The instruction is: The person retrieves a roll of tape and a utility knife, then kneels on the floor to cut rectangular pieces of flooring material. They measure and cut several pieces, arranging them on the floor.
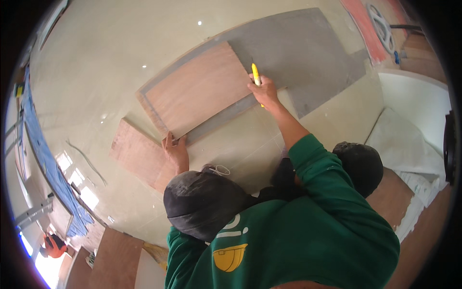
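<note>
A reddish-brown plywood panel [202, 89] lies over a larger grey sheet [308, 53] on the floor. My left hand [176, 153] is at the panel's near left corner, fingertips and thumb closed on its edge. At the panel's right edge, my right hand [264, 90] grips a slim yellow utility knife [255, 74]. The knife's thin dark tip points away from me, over the grey sheet near the panel's edge. Beside my left hand lies another plywood piece [139, 154], partly behind that forearm.
My dark-clothed knees [204, 204] are bent close to the work. Glossy tiles [96, 91] surround the sheets. A curved white panel [418, 91] and a pale plastic sheet [404, 139] are at right. Coiled grey hose [380, 29] lies far right; blue sheeting [45, 149] runs along the left.
</note>
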